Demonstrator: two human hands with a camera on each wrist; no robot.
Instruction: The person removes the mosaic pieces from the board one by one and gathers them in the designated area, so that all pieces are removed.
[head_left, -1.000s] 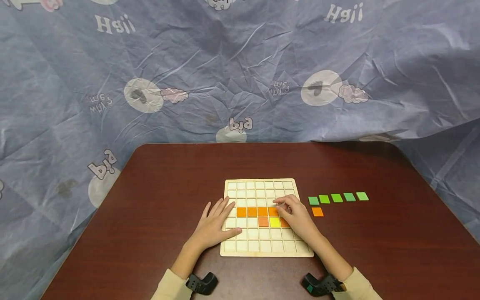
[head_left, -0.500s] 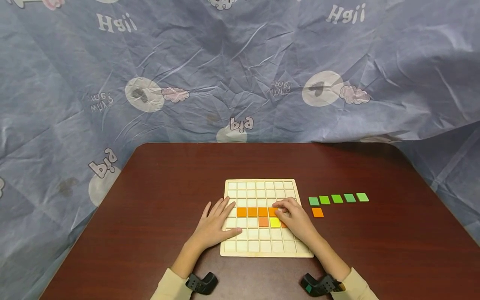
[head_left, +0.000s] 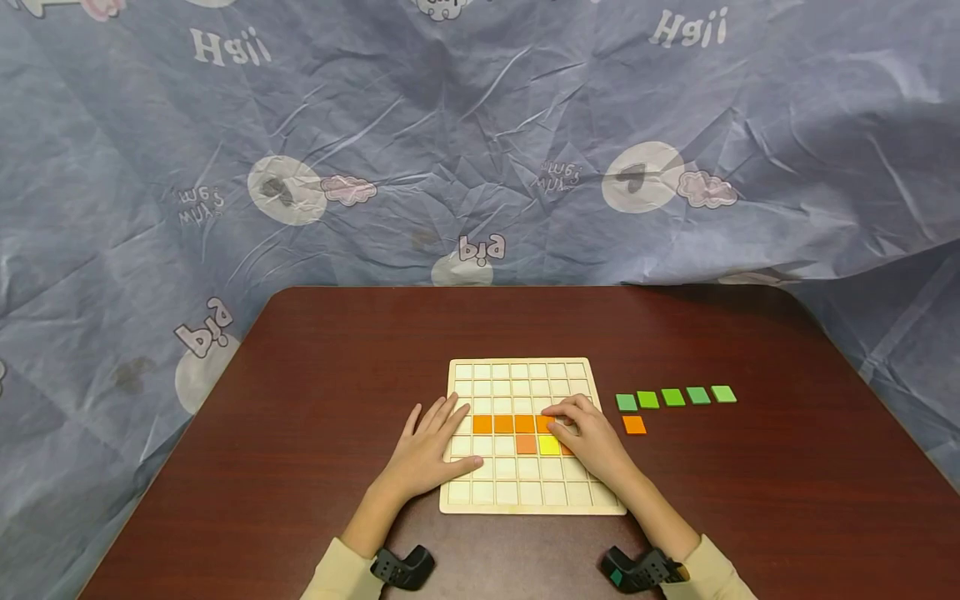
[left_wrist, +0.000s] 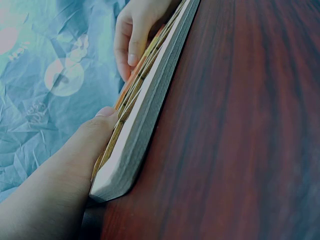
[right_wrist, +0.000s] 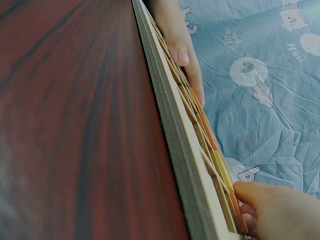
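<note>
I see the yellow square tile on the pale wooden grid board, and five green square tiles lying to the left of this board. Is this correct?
Not quite: the head view shows the five green square tiles to the right of the pale wooden grid board. The yellow square tile is on the board.

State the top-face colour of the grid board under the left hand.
Pale cream; the grid board shows best in the head view.

Dark reddish-brown table; creased blue printed cloth behind far edge
</note>
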